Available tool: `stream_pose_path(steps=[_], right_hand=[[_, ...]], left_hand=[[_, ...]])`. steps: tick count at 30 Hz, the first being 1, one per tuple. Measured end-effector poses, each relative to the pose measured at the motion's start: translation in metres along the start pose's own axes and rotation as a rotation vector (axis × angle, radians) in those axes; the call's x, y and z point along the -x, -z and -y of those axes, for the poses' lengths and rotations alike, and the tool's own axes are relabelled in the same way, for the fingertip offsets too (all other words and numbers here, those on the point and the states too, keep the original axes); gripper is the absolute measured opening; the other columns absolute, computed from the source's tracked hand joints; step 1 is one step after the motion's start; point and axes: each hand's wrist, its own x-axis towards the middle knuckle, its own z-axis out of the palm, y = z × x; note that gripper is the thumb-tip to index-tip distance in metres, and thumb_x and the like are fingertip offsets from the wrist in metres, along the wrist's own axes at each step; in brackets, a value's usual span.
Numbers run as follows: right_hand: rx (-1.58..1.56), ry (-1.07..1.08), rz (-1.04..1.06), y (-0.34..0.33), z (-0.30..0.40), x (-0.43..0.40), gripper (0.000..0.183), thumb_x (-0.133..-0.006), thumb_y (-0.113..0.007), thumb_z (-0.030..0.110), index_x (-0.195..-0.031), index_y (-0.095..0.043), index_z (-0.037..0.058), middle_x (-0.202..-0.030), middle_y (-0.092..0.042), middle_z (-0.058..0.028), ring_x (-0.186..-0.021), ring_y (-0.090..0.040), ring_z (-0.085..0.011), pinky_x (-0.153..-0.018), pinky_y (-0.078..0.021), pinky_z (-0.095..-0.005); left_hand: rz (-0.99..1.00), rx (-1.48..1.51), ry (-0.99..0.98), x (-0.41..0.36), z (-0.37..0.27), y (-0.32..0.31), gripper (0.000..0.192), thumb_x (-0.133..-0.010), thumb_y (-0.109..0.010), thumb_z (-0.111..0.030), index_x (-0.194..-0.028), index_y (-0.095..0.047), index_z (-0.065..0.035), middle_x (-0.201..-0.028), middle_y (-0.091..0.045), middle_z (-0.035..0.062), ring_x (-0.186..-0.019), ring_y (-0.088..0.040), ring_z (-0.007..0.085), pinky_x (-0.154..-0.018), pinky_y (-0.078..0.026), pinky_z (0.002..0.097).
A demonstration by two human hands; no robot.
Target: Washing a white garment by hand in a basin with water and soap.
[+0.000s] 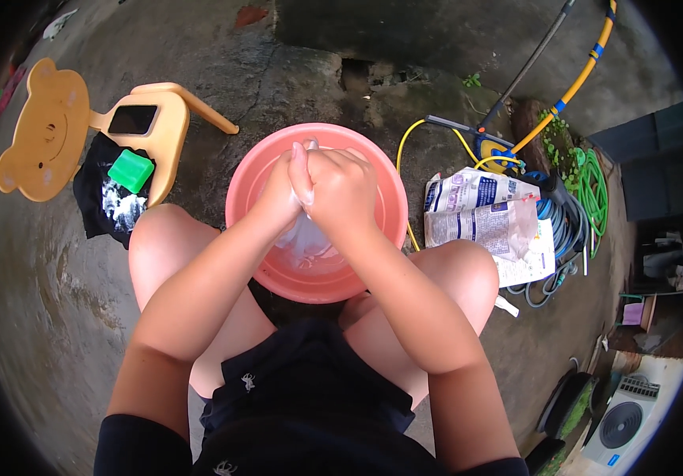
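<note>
A pink plastic basin [389,238] stands on the ground between my knees. Above it, my left hand [285,185] and my right hand [344,181] are pressed together with fingers wrapped round each other. Both grip a wet white cloth [302,241], which hangs below them into the basin. Most of the gripped part is hidden by my fingers. Whitish suds show on my skin near the left thumb and wrist. Shallow water seems to lie at the basin's bottom.
Left of me is a yellow bear-shaped child's chair [169,140] bearing a phone [133,119], black cloth [93,175] and green soap bar [131,171]. To the right lie printed plastic bags [472,220], a yellow-blue hose [576,86], a blue coiled hose [561,214] and a green hose [592,190].
</note>
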Motion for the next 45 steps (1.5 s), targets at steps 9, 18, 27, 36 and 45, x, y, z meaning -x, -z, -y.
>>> stream_pose_path(steps=[9, 18, 27, 36, 45], right_hand=[[0.066, -0.131, 0.055, 0.002, -0.009, -0.003, 0.042, -0.087, -0.06, 0.021, -0.048, -0.054, 0.0053, -0.047, -0.054, -0.012, -0.042, -0.055, -0.0286, -0.049, -0.0455, -0.0386], [0.067, -0.166, 0.098, 0.0, -0.013, 0.0, 0.044, -0.088, -0.058, 0.023, -0.049, -0.052, 0.0055, -0.046, -0.051, -0.0128, -0.042, -0.052, -0.0299, -0.046, -0.0429, -0.0389], [0.081, -0.287, 0.192, 0.001, -0.022, -0.001, 0.04, -0.088, -0.06, 0.02, -0.051, -0.053, 0.0056, -0.049, -0.054, -0.0127, -0.045, -0.054, -0.0293, -0.051, -0.0446, -0.0389], [0.144, -0.17, 0.118, 0.003, -0.03, -0.002, 0.043, -0.088, -0.058, 0.021, -0.047, -0.054, 0.0078, -0.046, -0.054, -0.0106, -0.04, -0.053, -0.0265, -0.051, -0.0454, -0.0363], [0.116, -0.284, 0.146, 0.003, -0.029, -0.005, 0.04, -0.084, -0.062, 0.019, -0.047, -0.052, 0.007, -0.046, -0.053, -0.0115, -0.042, -0.053, -0.0285, -0.053, -0.0463, -0.0376]], left_hand=[[-0.174, -0.063, 0.162, 0.0, -0.014, -0.015, 0.053, -0.099, -0.038, -0.042, -0.087, -0.063, 0.0029, -0.083, -0.063, 0.0076, -0.081, -0.057, 0.0155, -0.078, -0.045, 0.0312], [-0.197, -0.115, 0.16, 0.008, -0.014, -0.019, 0.045, -0.1, -0.039, -0.045, -0.101, -0.061, -0.0049, -0.097, -0.061, 0.0059, -0.087, -0.055, 0.0125, -0.079, -0.044, 0.0291], [-0.166, -0.142, 0.116, 0.007, -0.013, -0.02, 0.04, -0.101, -0.037, -0.042, -0.094, -0.059, -0.0085, -0.088, -0.058, 0.0015, -0.084, -0.055, 0.0111, -0.076, -0.044, 0.0278], [-0.16, -0.198, 0.099, 0.007, -0.02, -0.028, 0.037, -0.1, -0.04, -0.037, -0.105, -0.059, -0.0062, -0.094, -0.061, 0.003, -0.087, -0.057, 0.0107, -0.077, -0.045, 0.0259], [-0.132, -0.221, 0.122, 0.006, -0.021, -0.022, 0.041, -0.101, -0.04, -0.041, -0.108, -0.059, -0.0058, -0.099, -0.061, 0.0048, -0.094, -0.057, 0.0108, -0.083, -0.044, 0.0265]])
